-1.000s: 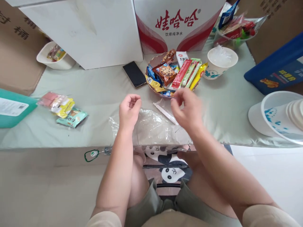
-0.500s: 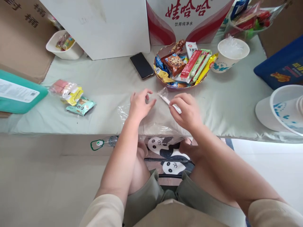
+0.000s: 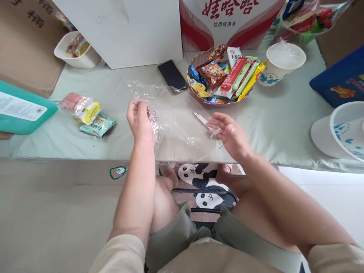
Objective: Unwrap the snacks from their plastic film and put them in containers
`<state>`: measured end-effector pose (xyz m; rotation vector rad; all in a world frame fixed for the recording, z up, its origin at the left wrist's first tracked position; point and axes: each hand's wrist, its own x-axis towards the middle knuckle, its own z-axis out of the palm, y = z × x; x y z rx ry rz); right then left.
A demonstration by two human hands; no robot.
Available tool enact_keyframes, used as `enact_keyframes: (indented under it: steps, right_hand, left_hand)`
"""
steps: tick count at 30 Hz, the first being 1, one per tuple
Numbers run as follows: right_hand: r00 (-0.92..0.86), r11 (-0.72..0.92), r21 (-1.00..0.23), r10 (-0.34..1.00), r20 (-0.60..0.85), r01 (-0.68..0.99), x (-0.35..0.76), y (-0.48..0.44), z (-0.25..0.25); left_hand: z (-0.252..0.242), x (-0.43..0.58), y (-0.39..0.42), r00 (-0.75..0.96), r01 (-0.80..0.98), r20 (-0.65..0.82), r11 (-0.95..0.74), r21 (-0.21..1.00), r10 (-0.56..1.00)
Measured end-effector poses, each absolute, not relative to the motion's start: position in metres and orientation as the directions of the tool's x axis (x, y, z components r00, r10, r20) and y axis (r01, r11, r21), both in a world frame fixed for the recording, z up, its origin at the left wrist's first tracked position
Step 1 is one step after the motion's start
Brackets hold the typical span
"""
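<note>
Near the bench's front edge (image 3: 270, 155), clear film (image 3: 174, 113) was clutched by the curled left hand (image 3: 140, 121); the right hand's (image 3: 231, 136) fingers were loosely spread.

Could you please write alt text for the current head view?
A person's left hand grips clear plastic over a cloth-covered table, with the right hand beside a thin white strip. Behind are a black phone and a bowl of wrapped snacks.
</note>
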<state>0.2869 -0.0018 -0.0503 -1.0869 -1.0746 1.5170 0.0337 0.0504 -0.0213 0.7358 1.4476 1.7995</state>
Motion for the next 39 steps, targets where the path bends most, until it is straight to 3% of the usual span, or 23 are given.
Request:
enact_keyframes:
  steps: [3,5,9,13,18,23,30,36,39]
  right_hand:
    - [-0.295,-0.12,-0.989,0.951,-0.09,-0.087,0.275,-0.012,-0.052]
    - [-0.286,-0.102,-0.995,0.953,-0.1,0.006,0.268,-0.015,-0.054]
    - [-0.042,-0.119,-0.981,0.991,-0.127,0.151,0.264,-0.01,-0.054]
    - [0.259,-0.021,-0.986,0.966,0.024,0.168,0.277,0.001,-0.042]
    - [0.422,0.084,-0.987,0.897,0.136,0.14,0.298,0.01,-0.037]
    - [0.487,0.034,-0.998,0.872,0.055,0.052,0.314,0.019,-0.045]
    - [0.516,0.05,-0.998,0.855,0.056,0.026,0.334,0.025,-0.05]
    - [0.405,-0.154,-0.968,0.887,-0.223,-0.196,0.335,0.026,-0.047]
    - [0.367,-0.215,-0.96,0.891,-0.268,-0.178,0.333,0.024,-0.04]
  left_hand:
    - [-0.026,0.033,0.05,-0.62,-0.14,0.03,-0.148,0.979,0.784]
    - [-0.028,0.032,0.051,-0.634,-0.115,0.036,-0.141,0.983,0.772]
    - [-0.028,0.028,0.051,-0.624,-0.096,0.072,-0.168,0.981,0.778]
    - [-0.028,0.023,0.048,-0.552,-0.066,0.147,-0.218,0.974,0.821]
    - [-0.029,0.023,0.045,-0.487,-0.014,0.125,-0.151,0.988,0.864]
    - [-0.029,0.028,0.043,-0.469,0.0,0.08,-0.09,0.996,0.88]
    - [-0.033,0.029,0.045,-0.422,0.003,0.066,-0.072,0.997,0.904]
    - [-0.031,0.031,0.043,-0.335,-0.007,-0.021,0.02,1.0,0.942]
    - [-0.03,0.032,0.043,-0.349,0.001,-0.032,0.035,0.999,0.937]
